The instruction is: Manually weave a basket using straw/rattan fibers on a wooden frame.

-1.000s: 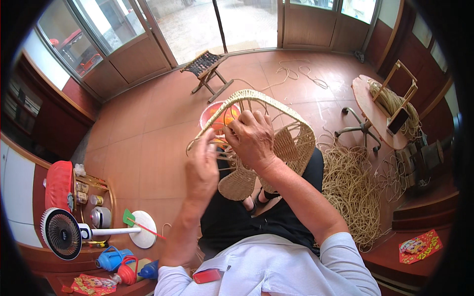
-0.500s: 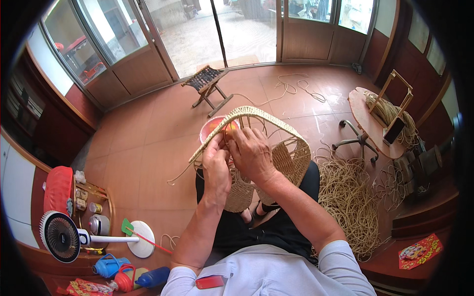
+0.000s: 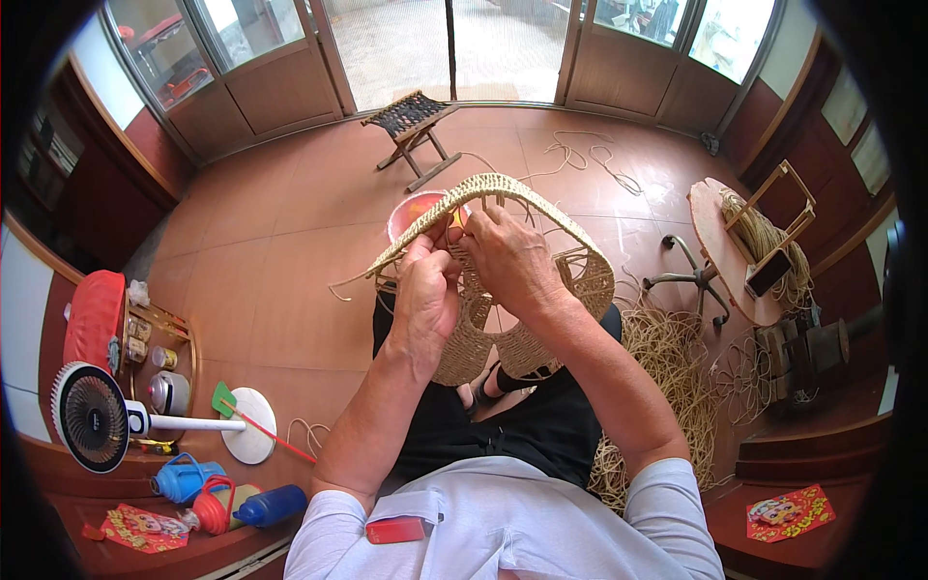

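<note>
Across my lap stands a half-open woven cord piece (image 3: 590,275), straw-coloured, with a curved wrapped rim and woven panels joined by open strands. My left hand (image 3: 427,300) is closed just under the left part of the rim, thumb and fingers pinched together. Beside it my right hand (image 3: 512,256) is closed too, knuckles up, its fingertips close to the left ones. A thin cord seems to run between the fingertips, partly hidden by the hands. One loose cord end (image 3: 340,292) sticks out past the rim on the left.
A pink-red basin (image 3: 411,208) is behind the rim, a folding stool (image 3: 411,116) beyond. Heaped cord (image 3: 662,377) covers the floor at right, near a round wheeled stand (image 3: 710,208) with coiled cord. At left are a white fan (image 3: 92,416) and several flasks (image 3: 271,505).
The whole view has shifted a little, with hands and woven piece now higher in the picture. Both hands stay closed at the rim, and the fingers have moved slightly.
</note>
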A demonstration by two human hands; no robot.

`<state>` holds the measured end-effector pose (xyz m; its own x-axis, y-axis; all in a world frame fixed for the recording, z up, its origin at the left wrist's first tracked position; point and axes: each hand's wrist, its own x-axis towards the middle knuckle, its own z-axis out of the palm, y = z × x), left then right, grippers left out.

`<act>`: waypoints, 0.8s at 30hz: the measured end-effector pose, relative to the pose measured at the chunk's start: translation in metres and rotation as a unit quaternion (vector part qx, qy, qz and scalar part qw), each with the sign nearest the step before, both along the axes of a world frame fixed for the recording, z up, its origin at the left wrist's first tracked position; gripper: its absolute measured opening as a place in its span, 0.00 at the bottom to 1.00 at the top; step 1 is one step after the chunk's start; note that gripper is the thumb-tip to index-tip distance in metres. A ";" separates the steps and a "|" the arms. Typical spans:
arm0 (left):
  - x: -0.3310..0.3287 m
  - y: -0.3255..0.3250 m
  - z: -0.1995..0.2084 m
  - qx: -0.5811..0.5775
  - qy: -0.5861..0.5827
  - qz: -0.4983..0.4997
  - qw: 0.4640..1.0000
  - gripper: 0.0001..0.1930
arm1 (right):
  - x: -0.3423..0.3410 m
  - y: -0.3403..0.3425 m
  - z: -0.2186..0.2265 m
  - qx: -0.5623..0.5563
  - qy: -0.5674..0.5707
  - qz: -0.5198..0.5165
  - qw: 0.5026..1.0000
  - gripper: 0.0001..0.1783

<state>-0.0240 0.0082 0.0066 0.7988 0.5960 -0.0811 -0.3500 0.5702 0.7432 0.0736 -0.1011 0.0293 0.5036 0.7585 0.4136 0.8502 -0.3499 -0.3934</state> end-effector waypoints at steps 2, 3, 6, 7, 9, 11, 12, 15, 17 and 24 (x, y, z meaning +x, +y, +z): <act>-0.004 -0.005 0.004 0.019 0.007 -0.004 1.000 0.32 | 0.005 -0.004 -0.003 0.050 -0.134 0.021 0.990 0.09; -0.007 -0.008 0.006 0.028 0.000 -0.008 1.000 0.31 | 0.004 -0.003 -0.002 0.049 -0.134 0.022 0.990 0.09; -0.007 -0.010 -0.005 0.124 0.000 0.014 0.992 0.28 | -0.001 -0.003 0.000 0.020 -0.141 0.009 0.990 0.11; -0.007 -0.010 -0.010 0.210 0.007 0.041 0.977 0.26 | -0.004 -0.003 0.001 0.014 -0.103 0.004 0.995 0.12; -0.014 -0.017 -0.017 0.332 0.050 0.095 0.937 0.24 | -0.007 -0.007 0.007 0.007 -0.065 -0.002 0.998 0.13; -0.017 -0.021 -0.016 0.447 0.091 0.145 0.878 0.22 | -0.006 -0.018 0.018 -0.035 0.115 0.030 0.992 0.16; -0.020 -0.022 -0.014 0.490 0.094 0.168 0.850 0.20 | -0.011 -0.025 0.026 -0.035 0.115 0.031 0.992 0.16; -0.020 -0.020 -0.014 0.536 0.097 0.231 0.806 0.13 | -0.047 -0.054 0.053 0.023 0.148 0.150 0.977 0.17; -0.021 -0.014 -0.020 0.558 0.095 0.234 0.791 0.10 | -0.079 -0.077 0.071 0.024 0.165 0.215 0.962 0.13; -0.035 0.010 -0.026 0.268 0.039 0.161 0.949 0.08 | -0.054 -0.066 0.049 0.170 0.120 0.061 0.976 0.09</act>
